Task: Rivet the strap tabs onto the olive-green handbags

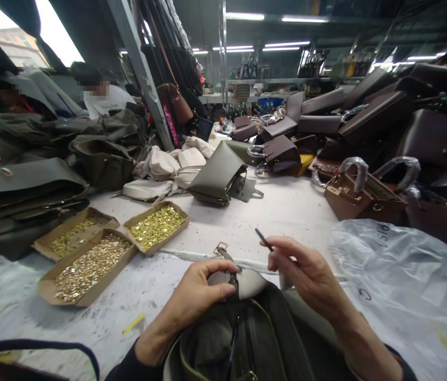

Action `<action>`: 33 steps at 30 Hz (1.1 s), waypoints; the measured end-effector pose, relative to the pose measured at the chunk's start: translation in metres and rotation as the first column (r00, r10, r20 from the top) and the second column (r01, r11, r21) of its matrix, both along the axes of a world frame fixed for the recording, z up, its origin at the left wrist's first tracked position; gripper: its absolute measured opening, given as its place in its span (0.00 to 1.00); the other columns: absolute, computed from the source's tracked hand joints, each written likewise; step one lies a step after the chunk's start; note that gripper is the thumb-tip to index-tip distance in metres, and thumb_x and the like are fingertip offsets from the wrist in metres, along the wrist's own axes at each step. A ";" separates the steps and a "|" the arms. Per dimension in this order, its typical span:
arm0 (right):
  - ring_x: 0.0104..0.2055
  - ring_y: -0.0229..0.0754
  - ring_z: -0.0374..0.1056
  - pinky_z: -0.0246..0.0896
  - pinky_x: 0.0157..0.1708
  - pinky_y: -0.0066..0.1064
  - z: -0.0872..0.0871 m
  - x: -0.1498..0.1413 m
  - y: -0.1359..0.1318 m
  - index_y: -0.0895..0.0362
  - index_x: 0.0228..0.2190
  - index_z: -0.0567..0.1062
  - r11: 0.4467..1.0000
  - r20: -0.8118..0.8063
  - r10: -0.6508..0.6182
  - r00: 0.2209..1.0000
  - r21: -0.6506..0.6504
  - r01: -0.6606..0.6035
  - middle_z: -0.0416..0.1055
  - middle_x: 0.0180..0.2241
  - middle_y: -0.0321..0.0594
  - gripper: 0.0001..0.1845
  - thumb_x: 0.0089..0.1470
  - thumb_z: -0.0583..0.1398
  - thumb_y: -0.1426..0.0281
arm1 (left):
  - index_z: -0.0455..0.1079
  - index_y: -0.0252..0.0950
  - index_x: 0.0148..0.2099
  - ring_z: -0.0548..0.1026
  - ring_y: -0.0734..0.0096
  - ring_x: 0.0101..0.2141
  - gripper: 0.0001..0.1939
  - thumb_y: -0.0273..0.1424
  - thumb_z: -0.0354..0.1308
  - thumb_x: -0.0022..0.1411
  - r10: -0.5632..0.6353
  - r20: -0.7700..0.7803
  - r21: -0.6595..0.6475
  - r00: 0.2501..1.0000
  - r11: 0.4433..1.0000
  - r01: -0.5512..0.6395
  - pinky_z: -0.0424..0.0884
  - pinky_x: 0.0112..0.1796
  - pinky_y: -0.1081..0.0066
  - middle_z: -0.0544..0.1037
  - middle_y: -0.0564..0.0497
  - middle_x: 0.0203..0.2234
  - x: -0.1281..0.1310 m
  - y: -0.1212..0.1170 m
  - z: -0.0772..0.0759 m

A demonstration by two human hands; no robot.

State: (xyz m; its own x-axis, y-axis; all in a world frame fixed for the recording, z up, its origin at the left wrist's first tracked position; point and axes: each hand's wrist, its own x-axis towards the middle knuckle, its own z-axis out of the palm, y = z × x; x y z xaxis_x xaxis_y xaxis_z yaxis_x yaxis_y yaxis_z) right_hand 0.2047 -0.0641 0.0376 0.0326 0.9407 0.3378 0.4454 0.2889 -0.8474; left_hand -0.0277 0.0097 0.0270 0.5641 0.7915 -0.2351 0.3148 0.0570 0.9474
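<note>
A dark olive handbag point(271, 333) lies close to me, its zip and dark lining showing. With thumb and fingers my left hand point(203, 286) pinches a narrow strap point(234, 283) at the bag's far edge. A metal buckle point(221, 247) sits at the far end of this strap. Held up right of the strap, my right hand point(304, 270) grips a thin dark rod-shaped tool point(263, 239) between thumb and fingers. Its tip points up and left, apart from the bag. The tool's lower end is hidden in the hand.
Cardboard trays of gold-coloured metal parts, one a full tray point(185, 216), stand left. An olive bag point(217, 172) lies ahead. Brown handbags point(362, 196) are piled right, behind a clear plastic bag point(401, 270). More olive bags point(20, 185) fill the left, with a person point(106, 98) beyond.
</note>
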 end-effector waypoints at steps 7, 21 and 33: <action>0.25 0.42 0.65 0.48 0.27 0.35 0.013 0.010 -0.004 0.53 0.40 0.77 0.969 0.870 0.095 0.484 0.029 -0.243 0.71 0.24 0.35 0.07 0.65 0.58 0.72 | 0.81 0.38 0.42 0.76 0.62 0.41 0.15 0.25 0.66 0.49 0.011 0.080 -0.036 0.997 0.999 -0.008 0.68 0.43 0.69 0.82 0.51 0.40 -0.002 0.001 -0.007; 0.24 0.37 0.65 0.40 0.24 0.34 0.021 0.012 0.023 0.54 0.34 0.72 0.901 0.832 0.389 0.394 -0.256 -0.350 0.73 0.29 0.34 0.12 0.70 0.54 0.66 | 0.81 0.34 0.41 0.70 0.75 0.26 0.18 0.24 0.69 0.43 0.097 0.150 -0.285 0.984 0.957 -0.051 0.62 0.29 0.75 0.78 0.55 0.27 0.002 0.004 -0.015; 0.26 0.38 0.71 0.40 0.24 0.32 0.041 0.007 0.043 0.52 0.36 0.75 0.835 0.743 0.540 0.394 -0.416 -0.360 0.77 0.27 0.33 0.05 0.65 0.59 0.73 | 0.82 0.34 0.43 0.71 0.75 0.26 0.21 0.24 0.70 0.42 0.101 0.137 -0.338 0.985 0.940 -0.050 0.62 0.28 0.75 0.80 0.54 0.26 0.002 0.006 -0.016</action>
State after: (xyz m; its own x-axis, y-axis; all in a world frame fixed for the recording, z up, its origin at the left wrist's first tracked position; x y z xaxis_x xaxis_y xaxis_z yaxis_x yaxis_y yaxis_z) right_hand 0.2120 -0.0215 0.0782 -0.6114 0.7681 -0.1902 0.7881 0.5696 -0.2331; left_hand -0.0261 0.0158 0.0105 0.5550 0.7243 -0.4091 0.1531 0.3944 0.9061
